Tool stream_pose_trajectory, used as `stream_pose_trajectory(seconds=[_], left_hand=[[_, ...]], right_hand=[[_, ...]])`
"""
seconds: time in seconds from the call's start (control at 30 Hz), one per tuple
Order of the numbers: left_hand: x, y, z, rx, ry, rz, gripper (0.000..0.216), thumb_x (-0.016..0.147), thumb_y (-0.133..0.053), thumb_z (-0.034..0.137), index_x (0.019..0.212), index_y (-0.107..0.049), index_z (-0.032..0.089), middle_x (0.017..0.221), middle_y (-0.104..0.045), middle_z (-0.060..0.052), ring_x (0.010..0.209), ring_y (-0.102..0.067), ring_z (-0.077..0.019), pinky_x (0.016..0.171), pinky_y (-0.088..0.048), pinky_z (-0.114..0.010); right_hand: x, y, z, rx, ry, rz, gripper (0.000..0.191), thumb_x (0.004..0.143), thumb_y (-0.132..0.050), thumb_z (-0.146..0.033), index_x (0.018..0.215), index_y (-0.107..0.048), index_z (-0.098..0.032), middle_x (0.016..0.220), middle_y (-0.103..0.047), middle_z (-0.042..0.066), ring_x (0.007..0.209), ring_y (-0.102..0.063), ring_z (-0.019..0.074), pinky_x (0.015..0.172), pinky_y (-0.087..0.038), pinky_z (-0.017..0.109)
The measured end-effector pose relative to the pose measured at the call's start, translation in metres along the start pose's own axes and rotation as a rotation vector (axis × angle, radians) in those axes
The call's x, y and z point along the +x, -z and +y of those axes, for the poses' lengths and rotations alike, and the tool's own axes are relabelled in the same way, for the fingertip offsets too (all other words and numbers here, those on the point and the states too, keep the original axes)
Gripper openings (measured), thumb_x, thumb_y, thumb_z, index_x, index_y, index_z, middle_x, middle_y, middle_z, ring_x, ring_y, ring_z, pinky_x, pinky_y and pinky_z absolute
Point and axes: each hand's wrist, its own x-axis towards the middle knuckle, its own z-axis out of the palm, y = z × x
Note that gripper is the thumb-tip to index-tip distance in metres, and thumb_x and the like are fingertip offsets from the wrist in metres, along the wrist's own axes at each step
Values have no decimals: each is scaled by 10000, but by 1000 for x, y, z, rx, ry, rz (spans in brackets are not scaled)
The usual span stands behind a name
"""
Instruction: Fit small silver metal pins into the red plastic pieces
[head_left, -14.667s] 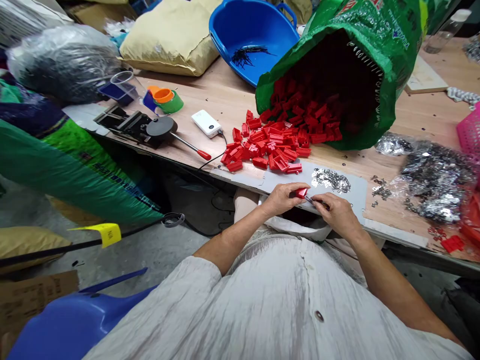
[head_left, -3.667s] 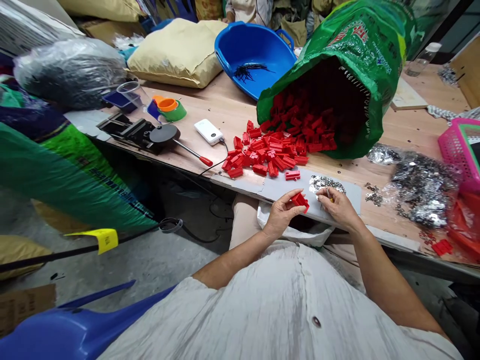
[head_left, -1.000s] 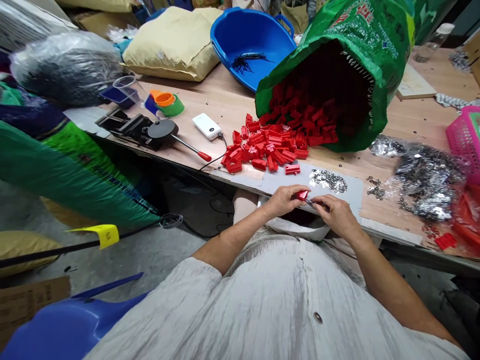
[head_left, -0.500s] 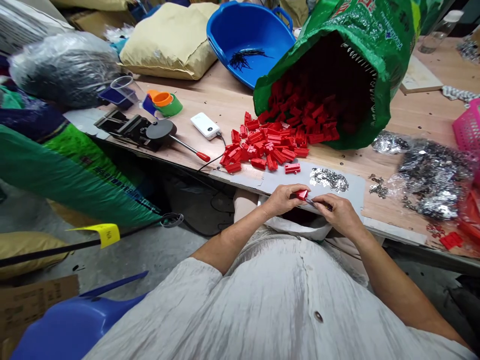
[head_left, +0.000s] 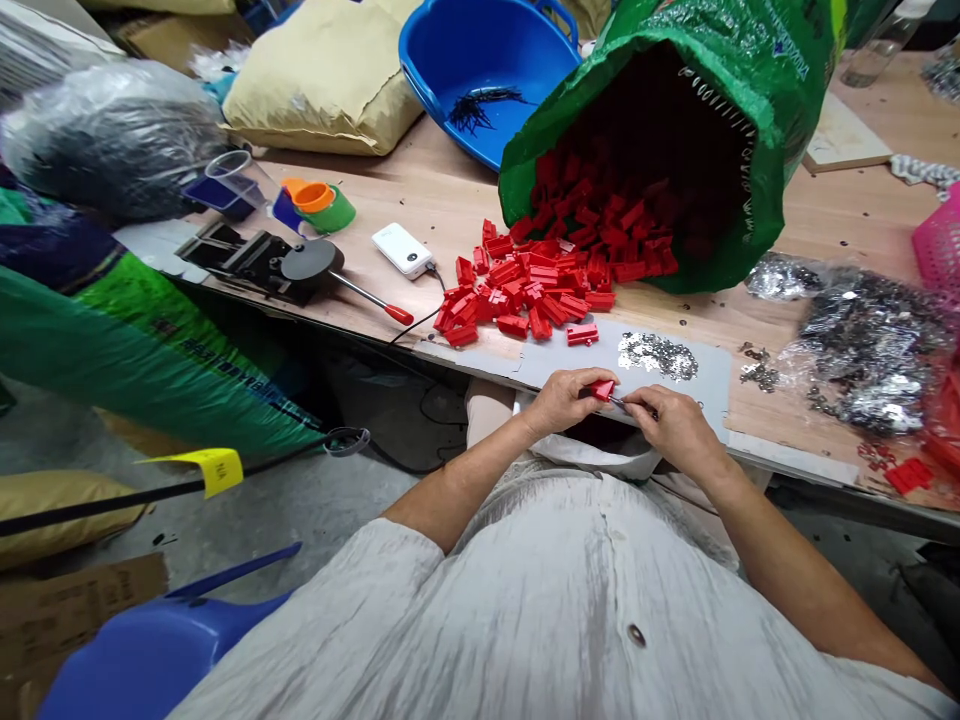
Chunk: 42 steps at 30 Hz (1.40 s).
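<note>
My left hand [head_left: 564, 398] pinches a small red plastic part [head_left: 602, 389] at the table's front edge. A slim metal tool [head_left: 617, 401] is in the closed fingers of my right hand [head_left: 670, 420], its tip at the right end of that part. Most of the tool is covered by my fingers, so its exact kind is unclear. Just beyond my hands lies a grey sheet [head_left: 540, 365] bearing a pile of small shiny metal pieces [head_left: 660, 357]. One loose red part [head_left: 582, 334] rests at the sheet's far edge, beside a heap of similar red parts [head_left: 525, 290].
A green sack [head_left: 780, 150] lies on its side, spilling red parts. Behind stands a blue basin [head_left: 442, 95] with black strips inside. On the left are a black hand-lever device [head_left: 311, 260] and a white power bank [head_left: 403, 250]; on the right, bagged metal pieces [head_left: 870, 340].
The view has shifted slightly. My right hand and the tool have moved a little closer to the red part, which stays in my left hand.
</note>
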Motion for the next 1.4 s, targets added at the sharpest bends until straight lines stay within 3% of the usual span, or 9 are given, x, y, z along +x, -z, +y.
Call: stream_pose_trajectory(seconds=[0.3,0.5,0.6,0.7,0.8,0.9,1.17,1.3,1.4], left_hand=[[-1,-2,2,-16,-2,3,298,772,-692,192,1069,-671,170,1025,-722,-46,935,-667,-169,896,-481,-271],[-10,-2,8,-113,78,85,312,736,-740,230,1034,-664,176,986,-697,-39,916,-639,-161,896,-469,-271],[-15,-5,15,-309,123,166,353,717,-773,276,1027,-635,182,1016,-671,-47,937,-626,-157,891,-467,-266],[-18,-12,28,-617,214,229,316,762,-746,350,983,-600,179,965,-664,-32,929,-641,-151,878,-473,-278],[-21,-17,44,-990,340,232,304,788,-730,397,843,-534,170,883,-671,-13,896,-677,-155,899,-481,-315],[-24,-21,55,-1258,448,217,308,792,-741,341,767,-489,166,802,-670,3,820,-692,-142,912,-487,-323],[-31,-26,67,-1497,558,249,155,885,-633,235,775,-584,136,791,-685,-28,776,-688,-137,942,-506,-333],[-30,-27,73,-1528,615,274,157,934,-555,230,869,-643,117,857,-707,-60,812,-695,-146,993,-497,-352],[-30,-28,75,-1548,617,302,177,944,-532,217,847,-643,120,843,-702,-50,790,-691,-132,1008,-495,-346]], right_hand=[[2,-5,-11,-12,-37,18,185,912,-510,-216,940,-693,-229,959,-707,50,902,-654,207,799,-462,318],[-9,6,-1,156,44,26,220,946,-446,-280,1057,-629,-228,1022,-693,61,934,-639,207,824,-467,334],[-18,11,0,242,47,32,216,960,-416,-306,1091,-566,-222,990,-700,62,860,-646,198,782,-482,334],[-26,15,-6,336,56,-28,298,985,-383,-339,1245,-491,-239,889,-713,25,795,-656,183,759,-494,325],[-29,17,-15,342,87,-64,433,996,-379,-378,1413,-395,-259,767,-692,-17,724,-647,168,751,-490,311],[-30,18,-23,304,104,-62,453,996,-384,-407,1426,-422,-270,710,-665,-31,665,-631,161,708,-480,294],[-30,15,-25,281,109,43,382,990,-398,-450,1259,-588,-258,693,-665,-16,616,-624,163,624,-456,281],[-31,16,-25,192,138,26,407,989,-398,-448,1324,-551,-275,867,-741,16,701,-683,188,643,-478,292],[-32,15,-28,116,133,92,389,993,-394,-430,1309,-566,-283,1057,-744,33,794,-707,210,693,-491,311]])
